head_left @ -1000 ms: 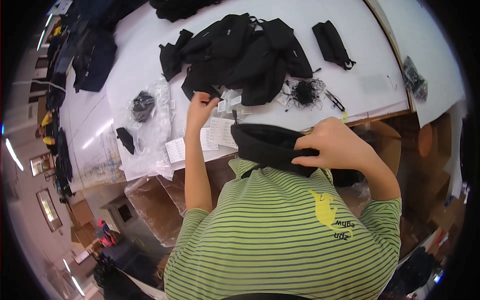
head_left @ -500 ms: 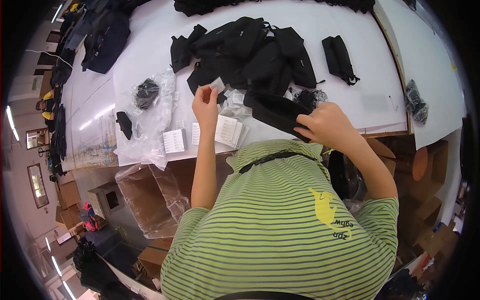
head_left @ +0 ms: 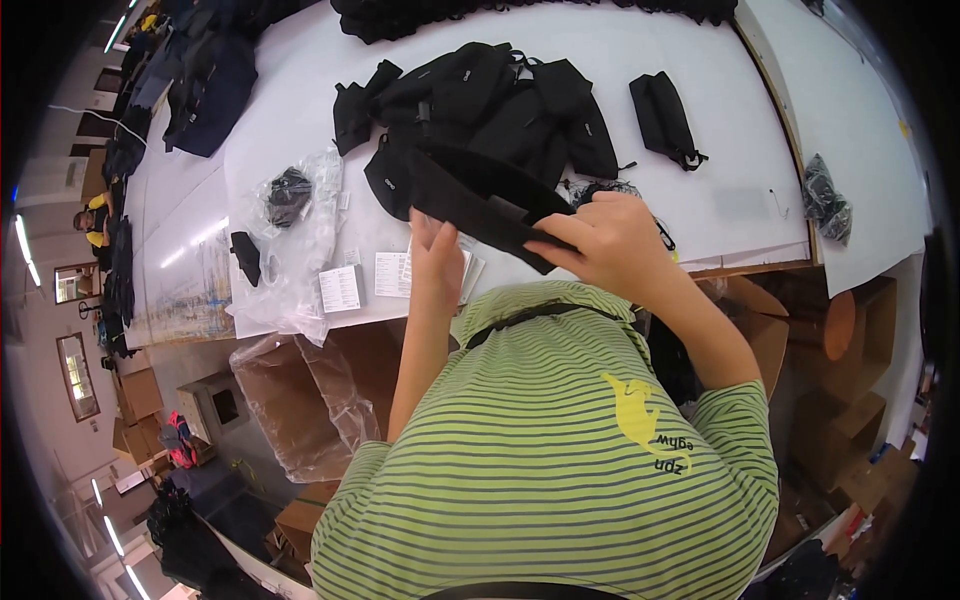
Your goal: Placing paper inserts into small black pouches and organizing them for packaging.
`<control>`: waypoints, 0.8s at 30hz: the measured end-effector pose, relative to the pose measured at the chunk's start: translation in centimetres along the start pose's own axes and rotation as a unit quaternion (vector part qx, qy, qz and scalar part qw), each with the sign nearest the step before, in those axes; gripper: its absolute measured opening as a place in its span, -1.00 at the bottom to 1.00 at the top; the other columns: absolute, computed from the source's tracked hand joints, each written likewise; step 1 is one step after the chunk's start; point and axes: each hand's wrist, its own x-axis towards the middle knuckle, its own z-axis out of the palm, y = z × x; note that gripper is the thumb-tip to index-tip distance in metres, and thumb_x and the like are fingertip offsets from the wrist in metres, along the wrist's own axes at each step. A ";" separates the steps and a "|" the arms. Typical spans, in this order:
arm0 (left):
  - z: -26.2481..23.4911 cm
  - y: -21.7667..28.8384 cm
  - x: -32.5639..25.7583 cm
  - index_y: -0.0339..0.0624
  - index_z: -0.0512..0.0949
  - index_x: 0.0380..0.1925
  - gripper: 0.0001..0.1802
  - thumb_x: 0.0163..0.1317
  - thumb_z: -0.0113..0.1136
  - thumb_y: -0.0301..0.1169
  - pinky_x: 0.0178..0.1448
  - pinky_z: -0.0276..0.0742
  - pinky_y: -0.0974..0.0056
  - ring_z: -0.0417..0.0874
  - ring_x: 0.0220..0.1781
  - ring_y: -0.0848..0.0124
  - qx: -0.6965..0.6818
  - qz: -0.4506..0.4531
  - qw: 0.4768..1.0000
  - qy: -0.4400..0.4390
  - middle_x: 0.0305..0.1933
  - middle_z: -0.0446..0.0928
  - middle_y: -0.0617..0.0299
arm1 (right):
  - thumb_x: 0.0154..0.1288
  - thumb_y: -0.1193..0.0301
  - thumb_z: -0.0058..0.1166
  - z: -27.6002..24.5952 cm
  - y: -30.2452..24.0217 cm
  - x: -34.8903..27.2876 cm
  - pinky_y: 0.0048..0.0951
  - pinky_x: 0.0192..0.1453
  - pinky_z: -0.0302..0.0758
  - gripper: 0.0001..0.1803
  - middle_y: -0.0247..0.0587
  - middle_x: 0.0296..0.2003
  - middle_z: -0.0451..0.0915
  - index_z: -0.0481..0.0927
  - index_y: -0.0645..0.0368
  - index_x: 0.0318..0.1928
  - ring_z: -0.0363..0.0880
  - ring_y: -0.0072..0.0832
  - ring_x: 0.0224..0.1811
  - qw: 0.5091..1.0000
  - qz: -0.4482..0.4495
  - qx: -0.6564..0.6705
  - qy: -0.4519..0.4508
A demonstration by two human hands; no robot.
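A black fabric pouch (head_left: 480, 205) is held up with its mouth spread, over the near side of the white table. My right hand (head_left: 605, 240) is closed on its right end, thumb and fingers pinching the rim. My left hand (head_left: 436, 255) is closed at the pouch's left edge. A pale bit of a small white packet shows at the left fingertips; the rest is hidden. Behind the pouch lies a heap of black bags (head_left: 500, 100). Stacks of white printed cards (head_left: 341, 288) stand near the table's front edge, partly behind my left hand.
Clear plastic bags (head_left: 310, 240) lie left of the cards, with a small black piece (head_left: 245, 257) beside them. Another black pouch (head_left: 660, 115) rests at the right. A plastic-lined carton (head_left: 300, 400) is below the table edge. Dark bags (head_left: 210, 95) line the far left.
My left hand has come down and right with the small white packet, from above the cards to the pouch's edge. The pouch and my right hand have moved left.
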 end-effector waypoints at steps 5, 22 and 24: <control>-0.1 -1.0 -1.8 -0.18 0.24 0.20 -0.35 0.13 0.24 -0.31 0.30 0.27 0.17 0.41 0.18 0.29 -0.126 -0.126 0.984 0.013 0.09 0.42 0.22 | 0.04 0.23 0.32 2.1 -1.8 0.5 -0.49 -0.61 0.16 -0.77 -0.41 -0.78 0.32 0.63 0.11 -0.46 0.21 -0.49 -0.75 0.990 0.043 0.079 0.105; 5.6 1.4 -1.6 -0.36 0.37 0.05 -0.39 -0.07 0.32 -0.49 0.06 0.52 0.29 0.59 -0.07 0.33 0.022 -0.297 0.952 -0.076 -0.06 0.53 0.08 | 0.23 0.38 0.15 1.4 0.8 0.3 -0.65 -0.23 0.36 -0.80 -0.34 -0.17 0.63 0.59 0.23 -0.19 0.41 -0.68 -0.35 0.765 0.288 0.504 0.277; 5.9 1.4 -1.7 -0.36 0.37 0.04 -0.40 -0.07 0.32 -0.49 0.05 0.52 0.30 0.60 -0.08 0.33 0.020 -0.295 0.952 -0.080 -0.07 0.53 0.08 | 0.18 0.42 0.19 1.0 1.1 0.2 -0.66 -0.25 0.36 -0.82 -0.34 -0.17 0.64 0.59 0.23 -0.23 0.42 -0.69 -0.34 0.802 0.294 0.425 0.299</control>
